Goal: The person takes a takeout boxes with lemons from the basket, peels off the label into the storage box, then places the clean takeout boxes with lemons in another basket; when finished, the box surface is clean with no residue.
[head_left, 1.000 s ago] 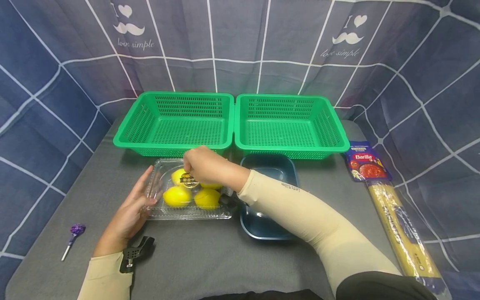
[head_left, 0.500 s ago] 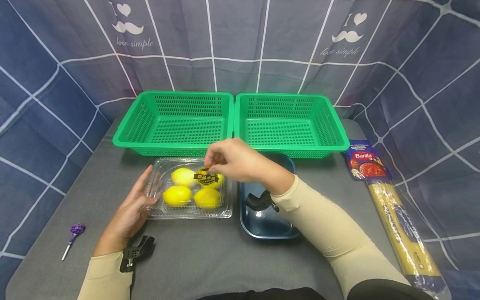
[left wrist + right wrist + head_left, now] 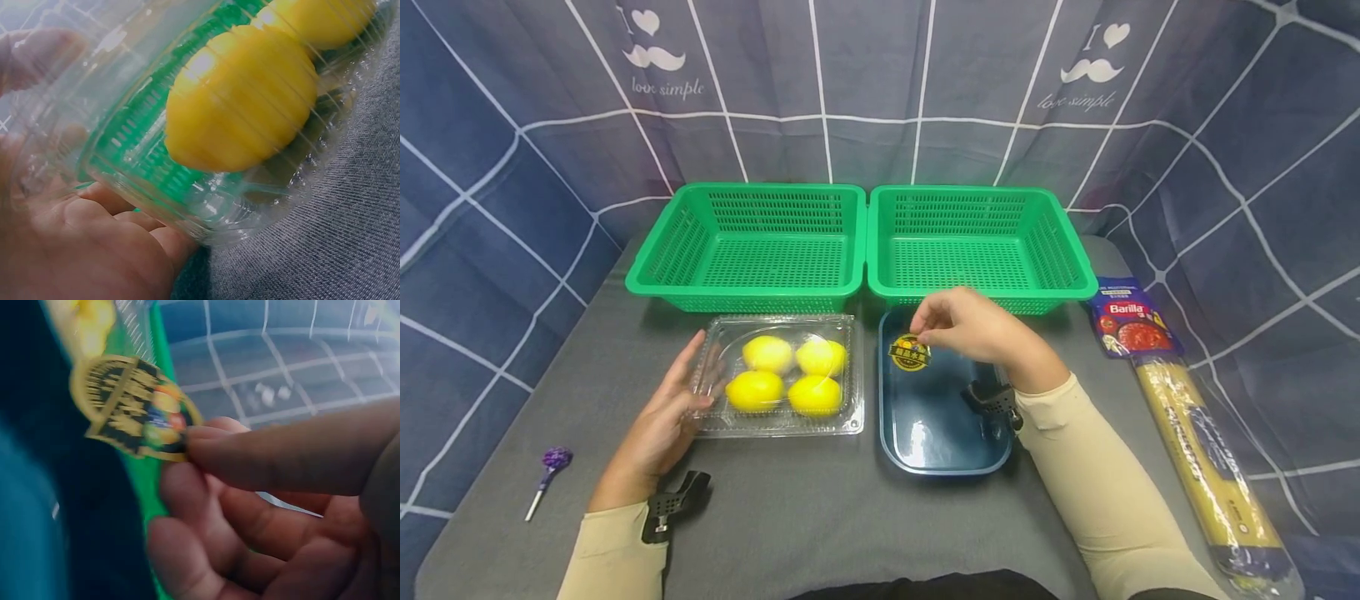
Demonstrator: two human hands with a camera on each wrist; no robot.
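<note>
A round black-and-gold fruit sticker (image 3: 910,353) hangs by its edge from my right hand (image 3: 973,333), pinched between thumb and fingertips over the blue tub. Up close in the right wrist view, the sticker (image 3: 134,406) shows its printed face with coloured fruit. Several yellow lemons (image 3: 755,391) lie inside a clear plastic clamshell box (image 3: 853,421), its lid down. My left hand (image 3: 658,417) grips the box's left side, thumb over the lid's edge. The left wrist view shows its fingers (image 3: 106,197) low against the box wall, beside one lemon (image 3: 244,100).
A dark blue tub (image 3: 940,442) stands right of the box. Two green baskets (image 3: 745,300) sit side by side at the back. A Barilla sauce pouch (image 3: 1131,321) and a spaghetti pack (image 3: 1213,467) lie at the right, a purple lollipop (image 3: 553,462) at the left.
My right hand has drawn the sticker off the box lid and carried it right, from above the lemons to above the blue tub. The left hand has stayed at the box.
</note>
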